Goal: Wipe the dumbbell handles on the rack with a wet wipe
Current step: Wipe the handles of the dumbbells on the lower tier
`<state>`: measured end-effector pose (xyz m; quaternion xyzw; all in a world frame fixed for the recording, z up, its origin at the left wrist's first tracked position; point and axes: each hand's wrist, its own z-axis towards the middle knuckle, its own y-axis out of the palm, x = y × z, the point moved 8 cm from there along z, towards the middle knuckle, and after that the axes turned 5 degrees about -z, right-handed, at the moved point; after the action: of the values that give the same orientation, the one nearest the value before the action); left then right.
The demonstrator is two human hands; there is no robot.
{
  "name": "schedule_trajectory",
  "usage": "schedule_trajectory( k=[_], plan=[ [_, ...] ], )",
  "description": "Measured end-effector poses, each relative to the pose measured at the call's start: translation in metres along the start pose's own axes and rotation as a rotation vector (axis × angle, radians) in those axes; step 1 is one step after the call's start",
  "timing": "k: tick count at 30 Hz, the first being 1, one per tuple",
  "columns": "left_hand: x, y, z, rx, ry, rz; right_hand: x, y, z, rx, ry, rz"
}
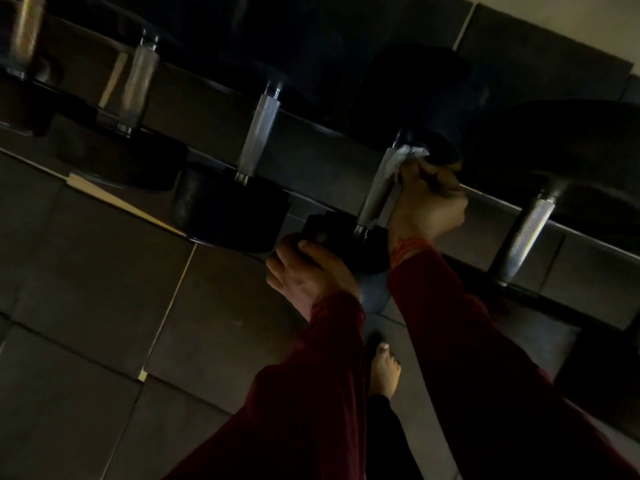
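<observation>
Two dark red sleeves reach up from the bottom edge of the view, with a bare foot on the dark floor tiles between them. The left hand has its fingers curled over the black near-end weight of a dumbbell, gripping it at the front of the rack. The right hand sits just beside that dumbbell's metal handle, its fingers closed round a crumpled pale wipe that it presses against the upper part of the handle, close to the far weight. A thin reddish band shows at the right wrist, where the sleeve ends.

The rack runs slantwise across the view, from the upper left down to the right edge, and a pale metal rail of it shows just past the right hand. Several dumbbells lie across it side by side. To the left of the one being handled lies another with a bare ridged handle and a round black weight at its near end. Farther left, two more handles are blurred. To the right lies a larger dumbbell with a ridged handle and a broad dark weight above it. The lighting is dim, and the far weights are hard to make out.
</observation>
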<state>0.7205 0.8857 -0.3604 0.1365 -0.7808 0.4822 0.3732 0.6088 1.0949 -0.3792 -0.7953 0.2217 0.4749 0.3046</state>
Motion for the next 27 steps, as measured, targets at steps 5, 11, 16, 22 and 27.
schedule_trajectory(
  k=[5, 11, 16, 22, 27],
  plan=[
    [-0.001, 0.000, 0.000, -0.002, -0.008, 0.007, -0.032, 0.003, -0.007, 0.022, -0.459, -0.253],
    [-0.001, 0.000, 0.000, 0.016, -0.001, 0.010, -0.055, 0.044, -0.031, -0.139, -0.931, -0.637],
    [-0.003, 0.000, 0.000, -0.001, -0.026, 0.015, -0.053, 0.046, -0.029, -0.172, -0.874, -0.657],
    [-0.004, 0.000, 0.000, 0.002, -0.021, 0.008, -0.039, 0.003, -0.014, 0.015, -0.402, -0.324],
    [-0.004, 0.001, 0.000, 0.001, -0.015, 0.009, -0.018, 0.000, -0.003, 0.001, 0.018, -0.146]
  ],
)
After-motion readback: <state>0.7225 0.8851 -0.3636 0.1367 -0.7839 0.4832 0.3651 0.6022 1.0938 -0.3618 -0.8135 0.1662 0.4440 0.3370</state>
